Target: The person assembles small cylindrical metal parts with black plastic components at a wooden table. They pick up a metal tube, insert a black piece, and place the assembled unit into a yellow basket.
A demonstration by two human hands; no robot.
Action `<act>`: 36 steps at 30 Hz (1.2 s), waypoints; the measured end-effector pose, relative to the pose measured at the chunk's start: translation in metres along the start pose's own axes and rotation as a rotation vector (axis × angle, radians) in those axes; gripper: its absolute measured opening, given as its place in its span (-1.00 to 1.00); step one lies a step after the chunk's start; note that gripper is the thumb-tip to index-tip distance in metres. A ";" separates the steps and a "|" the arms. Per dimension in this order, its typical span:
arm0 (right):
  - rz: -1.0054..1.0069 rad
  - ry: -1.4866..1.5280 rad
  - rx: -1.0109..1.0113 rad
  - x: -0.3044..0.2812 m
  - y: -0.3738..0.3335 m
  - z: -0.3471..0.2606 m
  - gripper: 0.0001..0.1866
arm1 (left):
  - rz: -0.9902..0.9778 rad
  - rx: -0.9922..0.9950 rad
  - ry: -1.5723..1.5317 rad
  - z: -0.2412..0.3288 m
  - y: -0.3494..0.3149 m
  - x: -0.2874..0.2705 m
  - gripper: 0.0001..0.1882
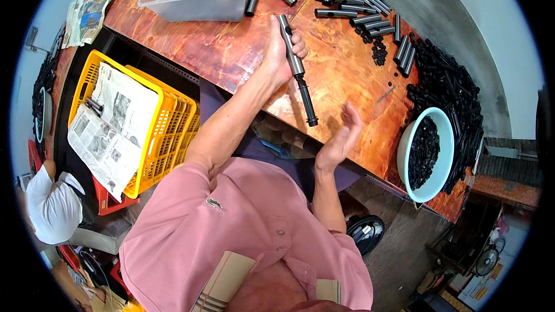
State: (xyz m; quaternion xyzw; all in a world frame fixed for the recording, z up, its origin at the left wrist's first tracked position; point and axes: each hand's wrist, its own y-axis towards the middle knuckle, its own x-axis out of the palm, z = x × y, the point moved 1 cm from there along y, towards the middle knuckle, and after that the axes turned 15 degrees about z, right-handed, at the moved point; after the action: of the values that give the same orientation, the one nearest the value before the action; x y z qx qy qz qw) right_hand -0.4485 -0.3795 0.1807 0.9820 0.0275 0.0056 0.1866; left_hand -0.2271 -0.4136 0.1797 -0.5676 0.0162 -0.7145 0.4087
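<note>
"Over the bench (231,40), how did we hold the metal tube (295,60)?"

"Our left hand (277,52) clamped around it, apparently keeping the protruding black rod (306,99) unobstructed; our right hand (339,140) stood open, empty, nearby."

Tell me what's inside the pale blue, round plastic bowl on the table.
Inside the pale blue, round bowl is a heap of small black pieces. The heap hides the bowl's bottom and any pieces buried deeper.

Bare tabletop (347,81) offers a lane beyond the right hand (342,138), but metal tubes (336,13) wall the far side, a bowl (406,153) blocks right!
</note>
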 end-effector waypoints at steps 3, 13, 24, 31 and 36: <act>0.082 -0.048 -0.154 0.005 0.000 -0.005 -0.24 | 0.059 -0.049 0.065 -0.017 -0.016 0.003 -0.41; 0.207 0.086 -0.274 0.025 0.012 -0.006 -0.32 | 0.098 -0.076 0.067 -0.031 -0.037 0.008 -0.46; -0.170 0.190 0.480 0.013 0.008 -0.001 -0.65 | 0.116 -0.135 0.065 -0.030 -0.040 0.005 -0.61; -0.305 0.069 0.518 0.006 0.002 0.004 -0.68 | 0.062 -0.150 0.053 -0.027 -0.030 -0.011 -0.72; -0.341 0.145 0.567 0.001 0.009 0.013 -0.65 | 0.099 -0.102 0.103 -0.030 -0.034 -0.005 -0.81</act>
State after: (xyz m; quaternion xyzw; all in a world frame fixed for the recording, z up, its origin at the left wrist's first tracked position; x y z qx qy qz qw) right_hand -0.4470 -0.3922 0.1719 0.9731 0.2051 0.0363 -0.0983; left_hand -0.2708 -0.4008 0.1814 -0.5487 0.1014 -0.7200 0.4126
